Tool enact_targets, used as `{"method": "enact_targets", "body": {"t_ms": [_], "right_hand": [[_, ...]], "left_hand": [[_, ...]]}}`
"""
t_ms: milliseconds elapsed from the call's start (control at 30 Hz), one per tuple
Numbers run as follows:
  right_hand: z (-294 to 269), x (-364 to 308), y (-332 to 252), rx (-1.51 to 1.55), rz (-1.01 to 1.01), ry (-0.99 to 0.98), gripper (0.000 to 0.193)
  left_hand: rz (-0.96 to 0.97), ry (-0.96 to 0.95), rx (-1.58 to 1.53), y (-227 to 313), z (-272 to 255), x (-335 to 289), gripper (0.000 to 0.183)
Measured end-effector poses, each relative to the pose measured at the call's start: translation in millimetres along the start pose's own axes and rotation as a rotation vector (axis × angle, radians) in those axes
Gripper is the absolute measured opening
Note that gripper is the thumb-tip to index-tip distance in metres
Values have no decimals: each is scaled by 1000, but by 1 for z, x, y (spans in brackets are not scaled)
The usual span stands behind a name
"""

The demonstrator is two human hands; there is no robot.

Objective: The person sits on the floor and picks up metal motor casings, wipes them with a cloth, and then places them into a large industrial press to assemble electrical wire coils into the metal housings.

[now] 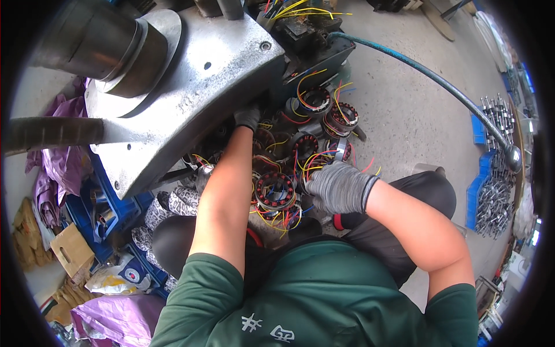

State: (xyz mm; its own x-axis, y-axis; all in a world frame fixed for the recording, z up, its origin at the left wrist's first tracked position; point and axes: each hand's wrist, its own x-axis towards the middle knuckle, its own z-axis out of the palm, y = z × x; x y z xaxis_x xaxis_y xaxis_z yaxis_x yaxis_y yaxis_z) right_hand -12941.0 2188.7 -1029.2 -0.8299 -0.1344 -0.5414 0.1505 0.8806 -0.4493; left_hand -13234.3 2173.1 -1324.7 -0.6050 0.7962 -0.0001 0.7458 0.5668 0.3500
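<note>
Under the edge of a heavy steel press plate (202, 61) reaches my left hand (247, 118) in a grey glove. Its fingers are lost in the shadow there, so what they touch cannot be made out. My right hand (342, 186), also gloved, is closed with its fingers curled round a motor stator (313, 164) trailing red, yellow and blue wires; the hand covers much of it. Just left of that hand another wound stator (274, 191) lies with its red-dotted ring facing up. Farther off, a stack of stators (341, 120) and a stator with a yellow wire loop (315, 99) sit close together.
A blue-grey bar with a ball end (513, 156) arcs across the right side. Blue bins (480, 184) of metal shafts (496, 194) stand at the far right. At left lie purple bags (63, 156), blue crates (110, 202) and a cardboard piece (72, 250).
</note>
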Motion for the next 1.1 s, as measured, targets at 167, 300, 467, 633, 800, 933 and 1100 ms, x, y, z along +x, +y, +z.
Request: {"method": "enact_targets", "body": {"t_ms": [167, 300, 467, 633, 800, 933, 1100], "right_hand": [[4, 22, 10, 58, 48, -11, 29], [8, 35, 25, 59, 91, 64, 31], [28, 60, 43, 248, 137, 271, 39], [25, 122, 41, 339, 275, 306, 44], [64, 196, 76, 321, 323, 408, 49], [84, 219, 88, 173, 339, 248, 49], [75, 254, 67, 50, 495, 200, 63]], "left_hand": [[-61, 30, -7, -46, 5, 1, 42], [-62, 10, -6, -55, 2, -6, 44], [-40, -137, 52, -50, -21, -19, 49], [18, 277, -271, -36, -35, -49, 40], [1, -175, 88, -5, -68, -44, 48], [-77, -53, -193, -6, -78, -71, 43], [-204, 82, -399, -68, -51, -116, 41]]}}
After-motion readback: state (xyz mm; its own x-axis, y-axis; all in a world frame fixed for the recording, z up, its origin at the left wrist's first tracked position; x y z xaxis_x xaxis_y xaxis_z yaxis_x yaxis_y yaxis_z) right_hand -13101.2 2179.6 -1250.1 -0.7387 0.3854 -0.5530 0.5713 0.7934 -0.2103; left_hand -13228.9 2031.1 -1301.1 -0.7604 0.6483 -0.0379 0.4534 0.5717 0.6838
